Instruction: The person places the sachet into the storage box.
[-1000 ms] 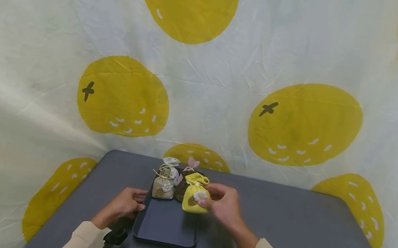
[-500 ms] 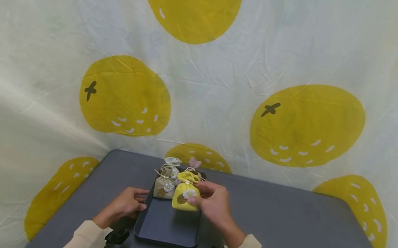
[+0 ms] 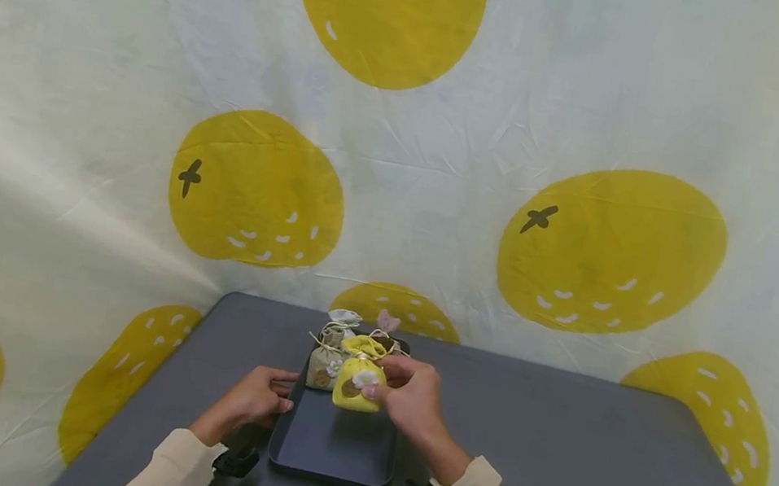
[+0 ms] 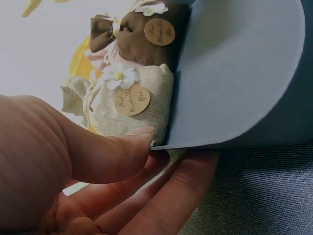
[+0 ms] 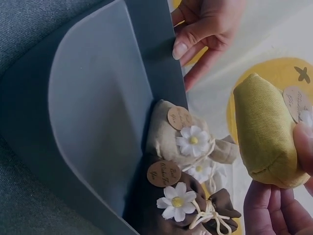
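Observation:
A dark grey rectangular tray (image 3: 332, 453) lies on the table. My left hand (image 3: 252, 399) pinches its left wall, thumb inside and fingers outside. Above the tray's middle, my right hand (image 3: 415, 402) holds a small yellow drawstring pouch (image 3: 357, 377) by its side, clear of the tray floor in the right wrist view. Several similar pouches stand at the tray's far end. A beige pouch (image 5: 164, 129) with a white flower and round tag sits beside a brown pouch (image 4: 139, 46). Behind them show a white pouch (image 3: 346, 318) and a pink pouch top (image 3: 388, 322), mostly hidden.
The grey table (image 3: 538, 460) stretches to both sides of the tray. A white cloth (image 3: 422, 223) printed with yellow fruit hangs behind the table and along its left. Black wrist devices, such as the left one (image 3: 236, 463), sit under both wrists.
My right hand has carried the yellow pouch leftward, from the tray's right edge to over its middle, in front of the brown pouch. My left hand keeps its grip on the tray.

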`<state>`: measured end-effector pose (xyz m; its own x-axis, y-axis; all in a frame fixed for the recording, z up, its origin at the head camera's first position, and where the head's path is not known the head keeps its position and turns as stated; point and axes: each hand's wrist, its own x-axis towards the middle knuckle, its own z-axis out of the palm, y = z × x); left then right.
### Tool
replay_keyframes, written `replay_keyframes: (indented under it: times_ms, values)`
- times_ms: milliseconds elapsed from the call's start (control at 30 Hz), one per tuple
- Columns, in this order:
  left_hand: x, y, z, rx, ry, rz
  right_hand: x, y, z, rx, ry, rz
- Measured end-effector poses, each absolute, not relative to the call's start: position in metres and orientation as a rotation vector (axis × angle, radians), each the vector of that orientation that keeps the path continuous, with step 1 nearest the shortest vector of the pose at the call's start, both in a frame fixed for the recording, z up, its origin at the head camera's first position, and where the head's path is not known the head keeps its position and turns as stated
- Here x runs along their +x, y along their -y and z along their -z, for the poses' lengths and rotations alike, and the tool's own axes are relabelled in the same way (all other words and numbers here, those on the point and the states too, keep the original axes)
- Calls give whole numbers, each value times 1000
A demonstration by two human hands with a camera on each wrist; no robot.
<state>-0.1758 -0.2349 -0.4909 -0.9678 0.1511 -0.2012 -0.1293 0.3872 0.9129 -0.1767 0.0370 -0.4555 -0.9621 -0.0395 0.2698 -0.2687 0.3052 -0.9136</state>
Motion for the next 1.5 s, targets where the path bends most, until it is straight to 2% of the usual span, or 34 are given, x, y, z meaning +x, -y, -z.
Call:
replay_keyframes:
  times_ms: [1100,1500]
  values:
    - [-178,231,491,-36,-2422,-1576,-190,-24,486,339,2518,-1563]
    - [-180,223,488,-5,-2474,-1524,-197,-38,495,580,2715,-1015]
